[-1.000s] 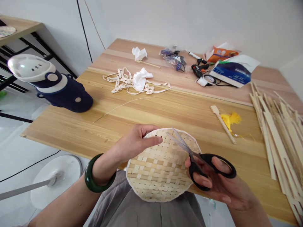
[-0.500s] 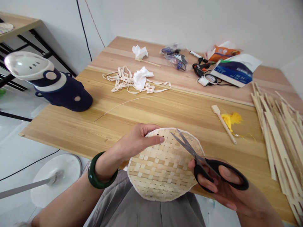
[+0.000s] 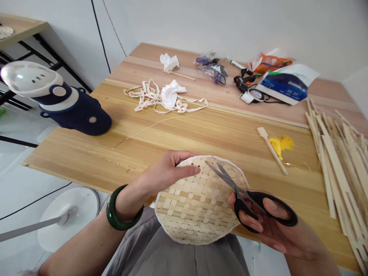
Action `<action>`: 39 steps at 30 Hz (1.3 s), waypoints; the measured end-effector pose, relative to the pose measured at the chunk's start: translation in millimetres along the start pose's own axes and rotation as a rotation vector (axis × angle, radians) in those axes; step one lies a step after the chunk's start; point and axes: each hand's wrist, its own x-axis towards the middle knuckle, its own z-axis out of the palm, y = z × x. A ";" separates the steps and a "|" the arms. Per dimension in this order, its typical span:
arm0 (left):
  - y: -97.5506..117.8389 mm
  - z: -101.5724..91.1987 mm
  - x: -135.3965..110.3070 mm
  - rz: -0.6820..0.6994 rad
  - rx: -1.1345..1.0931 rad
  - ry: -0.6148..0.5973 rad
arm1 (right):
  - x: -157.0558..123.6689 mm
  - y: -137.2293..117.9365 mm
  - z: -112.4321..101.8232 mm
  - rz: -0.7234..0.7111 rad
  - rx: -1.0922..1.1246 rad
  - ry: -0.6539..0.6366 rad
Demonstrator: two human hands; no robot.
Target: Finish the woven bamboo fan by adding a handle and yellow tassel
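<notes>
As viewed from the head camera, the woven bamboo disc [image 3: 198, 203] is held just above the person's grey garment [image 3: 178, 253], overlapping the near edge of the worktop [image 3: 115, 153] in the view. Weaving covers the whole disc face, and a pale binding follows the rim as far as the rim shows. No loose strip ends are clearly visible.

The left hand [image 3: 168, 170], with a dark green bangle [image 3: 123, 209] at the wrist, grips the upper left of the disc. Its fingers [image 3: 186, 171] lie across the rim and onto the weave. The right hand [image 3: 267, 226] is at the disc's right side, with its fingers [image 3: 247, 221] and thumb through the bows of the black-handled scissors [image 3: 253, 203]. The blades stand apart over the upper right of the disc, with the tips near the rim. Whether they are closing on any material cannot be determined.

Further bamboo strips [image 3: 342, 184] lie stacked to the right, well apart from both hands. A yellow tassel [image 3: 281, 145] lies beside a wooden stick [image 3: 271, 151], between the disc and the strips.
</notes>
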 end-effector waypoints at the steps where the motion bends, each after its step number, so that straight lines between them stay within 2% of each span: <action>1: -0.1 0.0 0.3 0.004 0.003 0.003 | 0.1 0.2 -0.6 0.005 0.003 0.004; 15: -0.5 -2.9 2.1 0.007 0.026 -0.006 | 8.2 3.1 -1.2 0.070 0.272 -0.049; 20: -3.2 -4.8 4.3 0.011 0.017 -0.035 | 8.7 4.3 4.3 0.013 0.206 0.092; 25: -3.4 -0.2 6.6 0.014 0.017 -0.056 | 10.4 4.5 10.4 0.084 0.140 -0.080; 29: -2.4 0.6 6.0 0.021 -0.001 -0.045 | 3.4 -0.2 11.0 -0.003 0.019 0.010; 33: -1.6 -1.7 4.7 0.003 0.025 -0.008 | -6.8 -4.3 8.0 0.015 -0.051 0.067; 39: 1.1 0.8 3.8 0.013 0.040 -0.012 | -5.8 -2.2 4.9 0.025 -0.061 0.063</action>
